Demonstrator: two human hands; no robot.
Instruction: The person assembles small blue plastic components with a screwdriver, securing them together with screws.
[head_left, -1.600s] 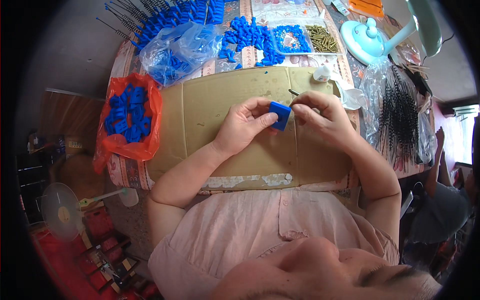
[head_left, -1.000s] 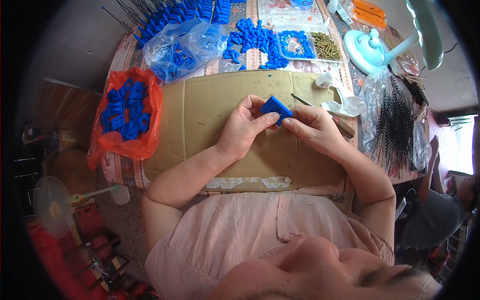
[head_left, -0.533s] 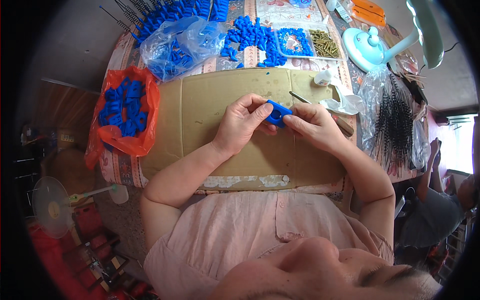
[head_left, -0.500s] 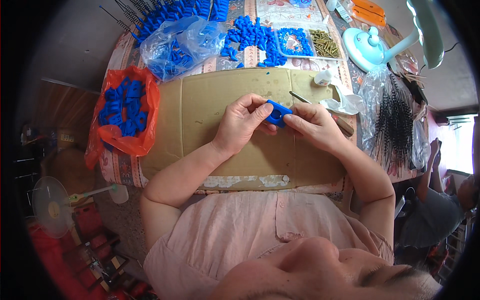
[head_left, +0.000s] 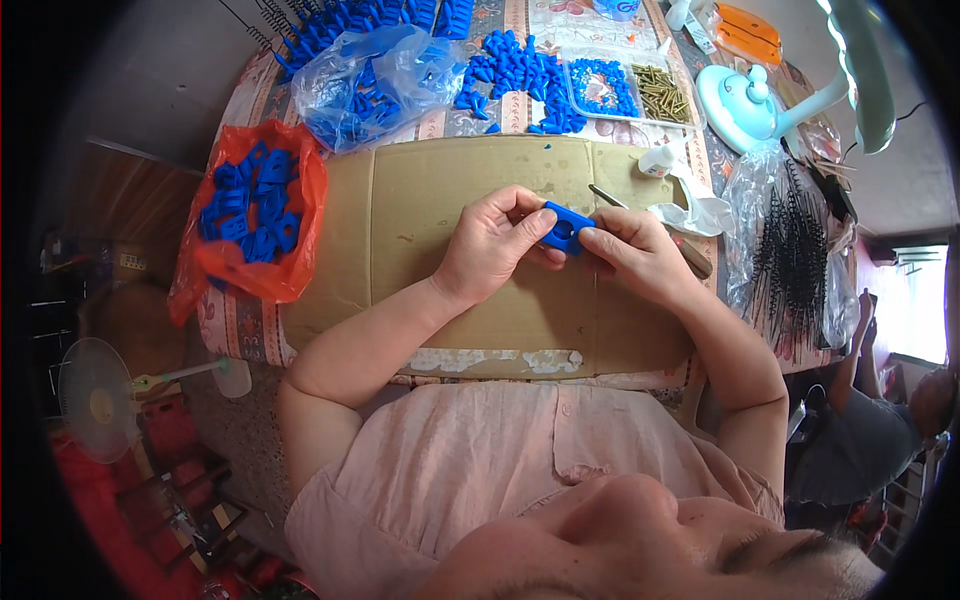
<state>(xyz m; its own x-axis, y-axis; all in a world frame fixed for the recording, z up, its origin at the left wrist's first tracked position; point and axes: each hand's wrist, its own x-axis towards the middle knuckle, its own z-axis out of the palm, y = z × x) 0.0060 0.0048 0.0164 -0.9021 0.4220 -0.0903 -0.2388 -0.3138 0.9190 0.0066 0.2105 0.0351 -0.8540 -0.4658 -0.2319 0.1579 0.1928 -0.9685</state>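
Note:
A small blue plastic part (head_left: 567, 229) with a round hole is held above the cardboard sheet (head_left: 460, 310). My left hand (head_left: 497, 240) pinches its left end, thumb on top and fingers curled beneath. At its right end, my right hand (head_left: 635, 250) grips it between thumb and fingers. Beyond my right hand lies a thin dark pen-like tool (head_left: 607, 196). A tool with a brown handle (head_left: 694, 259) is partly hidden behind that same hand.
At left sits a red bag (head_left: 312, 200) of blue parts. Farther back are a clear bag (head_left: 375, 90), loose blue cone-shaped pieces (head_left: 515, 75) and a divided box (head_left: 640, 122) with brass pins. A lamp (head_left: 740, 105), small white bottle (head_left: 657, 160) and black coils (head_left: 795, 235) stand rightward.
The whole view has shifted slightly, so the table things appear a little farther right. Both hands keep their hold on the blue part, which is turned slightly.

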